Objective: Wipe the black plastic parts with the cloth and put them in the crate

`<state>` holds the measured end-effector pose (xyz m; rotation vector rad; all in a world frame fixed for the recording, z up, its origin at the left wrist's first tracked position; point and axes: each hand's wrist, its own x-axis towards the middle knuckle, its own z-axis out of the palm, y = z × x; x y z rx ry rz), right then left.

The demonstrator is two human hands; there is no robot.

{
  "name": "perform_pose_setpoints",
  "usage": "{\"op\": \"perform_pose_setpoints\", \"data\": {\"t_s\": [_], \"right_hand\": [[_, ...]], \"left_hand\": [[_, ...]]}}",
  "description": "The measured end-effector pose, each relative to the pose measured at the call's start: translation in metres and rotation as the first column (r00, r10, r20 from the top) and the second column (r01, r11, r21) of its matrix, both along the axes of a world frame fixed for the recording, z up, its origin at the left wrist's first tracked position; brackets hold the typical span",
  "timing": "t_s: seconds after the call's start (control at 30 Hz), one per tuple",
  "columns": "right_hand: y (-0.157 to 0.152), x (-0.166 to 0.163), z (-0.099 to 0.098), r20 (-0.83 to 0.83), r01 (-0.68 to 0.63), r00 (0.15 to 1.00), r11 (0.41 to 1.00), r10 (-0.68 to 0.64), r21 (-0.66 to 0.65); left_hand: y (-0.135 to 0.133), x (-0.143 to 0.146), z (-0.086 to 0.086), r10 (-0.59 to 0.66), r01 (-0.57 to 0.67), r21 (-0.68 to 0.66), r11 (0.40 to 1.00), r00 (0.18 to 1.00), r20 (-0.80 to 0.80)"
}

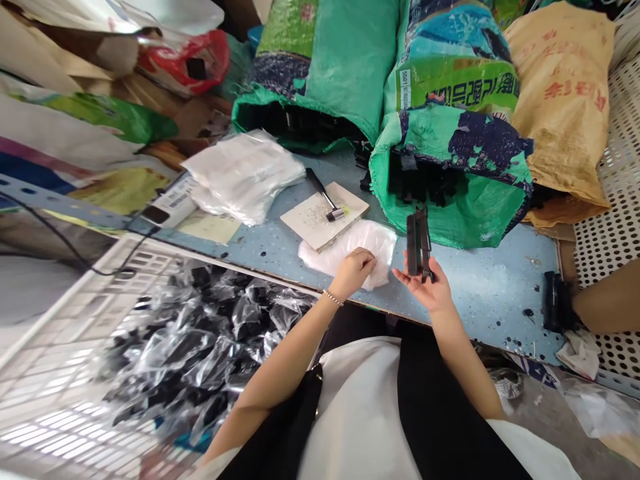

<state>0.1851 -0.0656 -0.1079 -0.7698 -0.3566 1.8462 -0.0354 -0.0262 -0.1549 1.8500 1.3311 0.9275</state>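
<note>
My right hand (430,285) holds a pair of long black plastic parts (418,241) upright above the blue table (480,287), fingers wrapped round their lower end. My left hand (354,270), with a bead bracelet at the wrist, rests closed on a pile of clear plastic bags (350,252) at the table's near edge, pinching the top bag. Just behind the black parts lies an open green woven sack (450,173) with more black parts in its mouth.
A second green sack (310,87) and a tan sack (563,100) lie at the back. A small hammer (324,197) rests on a white board (320,217). More clear bags (243,175) are stacked at the left. A white crate (165,333) of bagged black parts stands lower left. Another person's arm (605,303) enters right.
</note>
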Motion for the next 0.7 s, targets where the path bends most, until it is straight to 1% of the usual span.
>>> {"op": "perform_pose_setpoints", "data": {"t_s": [0.07,0.17,0.23,0.3,0.33,0.4,0.43,0.5,0.57,0.63,0.7], "right_hand": [[0.016,-0.017,-0.005,-0.040,-0.012,0.999,1.000,0.012,0.002],[0.033,-0.036,-0.020,-0.003,0.020,1.000,0.999,-0.020,-0.050],[0.039,-0.042,-0.029,0.021,0.044,0.999,0.994,-0.042,-0.096],[0.039,-0.040,-0.033,0.025,0.060,0.998,0.990,-0.057,-0.127],[0.036,-0.037,-0.033,0.029,0.073,0.997,0.989,-0.070,-0.127],[0.024,-0.025,-0.028,0.051,0.096,0.995,0.990,-0.091,-0.099],[0.016,-0.017,-0.025,0.063,0.087,0.995,0.993,-0.082,-0.082],[-0.007,0.001,-0.017,0.068,0.000,0.998,0.997,0.005,-0.079],[-0.032,0.016,-0.013,0.041,-0.152,0.986,0.979,0.159,-0.135],[-0.051,0.025,-0.015,-0.033,-0.312,0.949,0.923,0.313,-0.224],[-0.061,0.025,-0.023,-0.144,-0.428,0.904,0.853,0.403,-0.299]], "left_hand": [[-0.003,-0.001,0.003,0.017,-0.018,0.014,1.000,0.997,0.070],[-0.011,-0.003,0.013,0.061,-0.071,0.054,0.996,0.984,0.164],[-0.017,-0.006,0.020,0.081,-0.102,0.117,0.988,0.982,0.172],[-0.021,-0.009,0.025,0.096,-0.119,0.209,0.971,0.989,0.113],[-0.022,-0.010,0.025,0.095,-0.108,0.260,0.960,0.994,0.061],[-0.022,-0.010,0.021,0.075,-0.046,0.340,0.939,0.995,-0.073],[-0.022,-0.010,0.018,0.060,-0.004,0.361,0.933,0.988,-0.143],[-0.021,-0.007,0.010,0.030,0.068,0.363,0.929,0.966,-0.258],[-0.020,-0.005,0.002,0.018,0.090,0.344,0.935,0.955,-0.297],[-0.020,-0.002,-0.003,-0.001,0.090,0.326,0.941,0.964,-0.265],[-0.020,-0.001,-0.007,-0.020,0.079,0.308,0.948,0.982,-0.189]]}}
